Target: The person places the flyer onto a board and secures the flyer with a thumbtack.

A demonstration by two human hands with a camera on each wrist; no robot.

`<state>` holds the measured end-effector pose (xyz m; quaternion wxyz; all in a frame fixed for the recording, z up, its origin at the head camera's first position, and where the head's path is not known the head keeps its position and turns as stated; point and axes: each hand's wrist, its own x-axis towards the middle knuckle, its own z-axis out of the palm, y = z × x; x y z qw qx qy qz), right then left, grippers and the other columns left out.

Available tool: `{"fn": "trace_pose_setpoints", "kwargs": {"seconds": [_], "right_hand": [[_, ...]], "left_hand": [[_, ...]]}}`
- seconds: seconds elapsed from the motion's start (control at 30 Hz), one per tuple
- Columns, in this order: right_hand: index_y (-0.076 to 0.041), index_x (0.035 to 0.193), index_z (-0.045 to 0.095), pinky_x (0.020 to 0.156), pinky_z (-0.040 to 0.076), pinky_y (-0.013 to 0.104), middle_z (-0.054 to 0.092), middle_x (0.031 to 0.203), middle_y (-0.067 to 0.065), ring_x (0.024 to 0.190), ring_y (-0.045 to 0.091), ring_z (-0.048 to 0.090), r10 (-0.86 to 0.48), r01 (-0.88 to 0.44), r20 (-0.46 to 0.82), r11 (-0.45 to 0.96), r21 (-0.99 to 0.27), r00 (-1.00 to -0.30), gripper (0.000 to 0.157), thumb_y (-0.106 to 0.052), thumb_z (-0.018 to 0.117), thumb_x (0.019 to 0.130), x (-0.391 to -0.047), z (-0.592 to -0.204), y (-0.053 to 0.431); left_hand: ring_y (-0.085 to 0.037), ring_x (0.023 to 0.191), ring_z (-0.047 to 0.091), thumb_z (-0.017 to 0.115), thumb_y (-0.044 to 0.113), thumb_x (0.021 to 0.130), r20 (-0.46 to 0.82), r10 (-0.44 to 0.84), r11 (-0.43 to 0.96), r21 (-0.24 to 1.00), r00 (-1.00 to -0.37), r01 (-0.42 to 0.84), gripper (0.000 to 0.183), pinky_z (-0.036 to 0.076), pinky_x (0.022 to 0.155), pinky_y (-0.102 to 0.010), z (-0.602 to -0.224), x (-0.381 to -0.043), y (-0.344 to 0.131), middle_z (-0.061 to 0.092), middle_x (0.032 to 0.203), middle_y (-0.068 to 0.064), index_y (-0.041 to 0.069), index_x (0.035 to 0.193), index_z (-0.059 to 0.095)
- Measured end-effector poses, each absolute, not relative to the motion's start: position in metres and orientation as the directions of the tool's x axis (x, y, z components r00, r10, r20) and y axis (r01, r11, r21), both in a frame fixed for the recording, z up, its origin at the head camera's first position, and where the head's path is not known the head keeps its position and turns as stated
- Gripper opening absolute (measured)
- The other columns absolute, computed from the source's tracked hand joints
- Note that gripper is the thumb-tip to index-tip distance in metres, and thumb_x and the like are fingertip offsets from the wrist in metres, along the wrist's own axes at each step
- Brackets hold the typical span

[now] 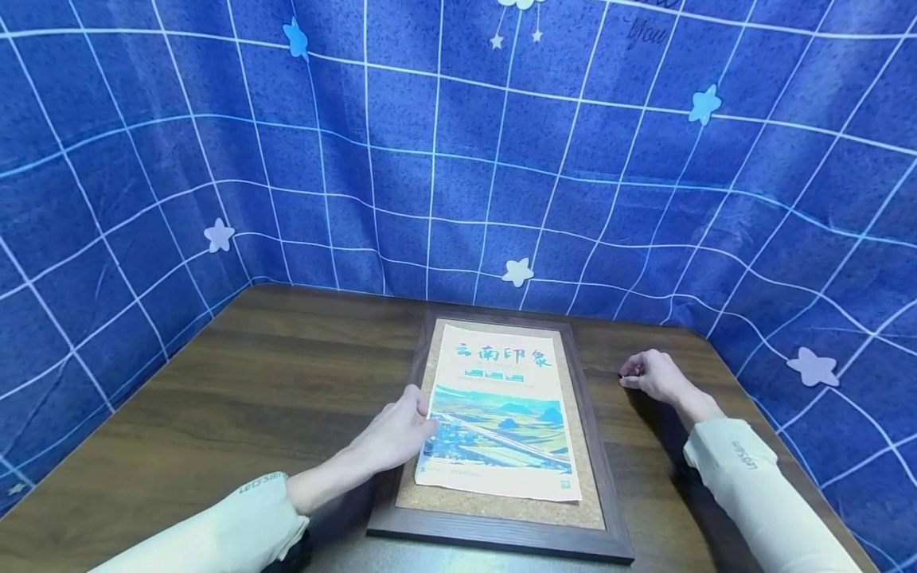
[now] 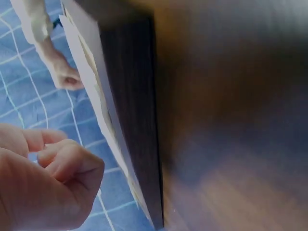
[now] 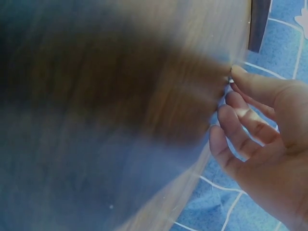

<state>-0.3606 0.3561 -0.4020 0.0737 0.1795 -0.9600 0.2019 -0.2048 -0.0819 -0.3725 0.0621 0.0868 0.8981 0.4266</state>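
Note:
A poster (image 1: 501, 414) with blue Chinese lettering and a landscape picture lies on a cork board (image 1: 501, 509) in a dark wooden frame (image 1: 501, 535). My left hand (image 1: 397, 430) is over the board's left side, its loosely bent fingers overlapping the poster's left edge in the head view. The left wrist view has this hand (image 2: 62, 178) beside the board's tall dark edge, with nothing seen in its fingers. To the right of the frame, my right hand (image 1: 655, 376) is low over the table, thumb and forefinger pinching a tiny dark thing (image 1: 622, 376) whose kind cannot be made out.
The brown wooden table (image 1: 286, 374) runs out to both sides of the board. Behind it and along the sides hangs a blue curtain (image 1: 401, 159) with white grid lines and stars, meeting the table's back edge.

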Motion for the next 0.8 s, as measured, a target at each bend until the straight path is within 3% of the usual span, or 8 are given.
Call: {"fn": "trace_pose_setpoints", "kwargs": {"seconds": [0.1, 0.2, 0.3, 0.43, 0.5, 0.6, 0.8], "right_hand": [[-0.001, 0.082, 0.072, 0.06, 0.041, 0.023, 0.064, 0.068, 0.002, 0.063, 0.005, 0.05, -0.309, -0.369, 0.214, 0.853, -0.368, -0.927, 0.008, -0.007, 0.075, 0.077, -0.36, -0.402, 0.356], [-0.002, 0.081, 0.072, 0.059, 0.04, 0.022, 0.063, 0.067, 0.001, 0.062, 0.005, 0.049, -0.305, -0.365, 0.212, 0.852, -0.375, -0.928, 0.007, -0.007, 0.075, 0.077, -0.358, -0.401, 0.356], [-0.003, 0.079, 0.072, 0.058, 0.039, 0.022, 0.061, 0.065, 0.001, 0.061, 0.004, 0.047, -0.311, -0.373, 0.217, 0.85, -0.372, -0.925, 0.006, -0.007, 0.075, 0.077, -0.357, -0.401, 0.354], [-0.004, 0.077, 0.07, 0.057, 0.038, 0.022, 0.06, 0.063, 0.001, 0.059, 0.004, 0.046, -0.317, -0.38, 0.222, 0.848, -0.368, -0.922, 0.006, -0.007, 0.075, 0.078, -0.357, -0.398, 0.35], [-0.002, 0.077, 0.069, 0.055, 0.041, 0.022, 0.063, 0.063, 0.003, 0.058, 0.004, 0.05, -0.309, -0.37, 0.211, 0.837, -0.403, -0.927, 0.006, -0.006, 0.074, 0.079, -0.359, -0.395, 0.346], [0.003, 0.081, 0.068, 0.052, 0.047, 0.021, 0.069, 0.067, 0.011, 0.057, 0.007, 0.059, -0.289, -0.355, 0.208, 0.8, -0.483, -0.934, 0.006, -0.002, 0.072, 0.081, -0.365, -0.386, 0.335], [0.005, 0.084, 0.068, 0.054, 0.051, 0.019, 0.072, 0.074, 0.017, 0.06, 0.019, 0.069, -0.292, -0.39, 0.263, 0.757, -0.524, -0.92, 0.007, -0.001, 0.072, 0.081, -0.381, -0.362, 0.295]], "left_hand": [[-0.009, 0.043, 0.034, 0.055, 0.011, 0.09, 0.023, 0.273, 0.685, 0.697, -0.962, 0.211, 0.014, 0.024, 0.041, -0.02, -0.374, -0.215, -0.085, 0.041, 0.057, 0.005, 0.003, 0.101, 0.051], [-0.011, 0.055, 0.04, 0.058, 0.012, 0.088, 0.105, 0.366, 0.732, 0.58, -0.925, 0.356, 0.014, 0.03, 0.049, -0.021, -0.378, -0.223, -0.086, 0.049, 0.066, 0.002, 0.004, 0.099, 0.055], [-0.016, 0.078, 0.042, 0.064, 0.019, 0.087, 0.155, 0.453, 0.757, 0.453, -0.878, 0.471, 0.018, 0.034, 0.068, -0.029, -0.381, -0.231, -0.087, 0.055, 0.086, -0.002, 0.007, 0.099, 0.058], [-0.03, 0.118, 0.041, 0.067, 0.034, 0.087, 0.1, 0.589, 0.724, 0.375, -0.802, 0.579, 0.037, 0.035, 0.092, -0.048, -0.384, -0.24, -0.091, 0.051, 0.128, -0.013, 0.01, 0.115, 0.059], [-0.038, 0.139, 0.027, 0.067, 0.042, 0.087, 0.043, 0.646, 0.695, 0.379, -0.762, 0.61, 0.051, 0.027, 0.106, -0.058, -0.385, -0.244, -0.095, 0.036, 0.149, -0.019, 0.011, 0.127, 0.056], [-0.043, 0.149, 0.007, 0.065, 0.055, 0.085, -0.032, 0.687, 0.68, 0.382, -0.726, 0.626, 0.072, 0.011, 0.115, -0.064, -0.386, -0.249, -0.101, 0.015, 0.16, -0.022, 0.014, 0.141, 0.046], [-0.037, 0.151, 0.002, 0.058, 0.066, 0.084, -0.098, 0.677, 0.714, 0.326, -0.729, 0.619, 0.085, 0.003, 0.12, -0.057, -0.39, -0.249, -0.103, 0.013, 0.161, -0.02, 0.017, 0.15, 0.035]]}}
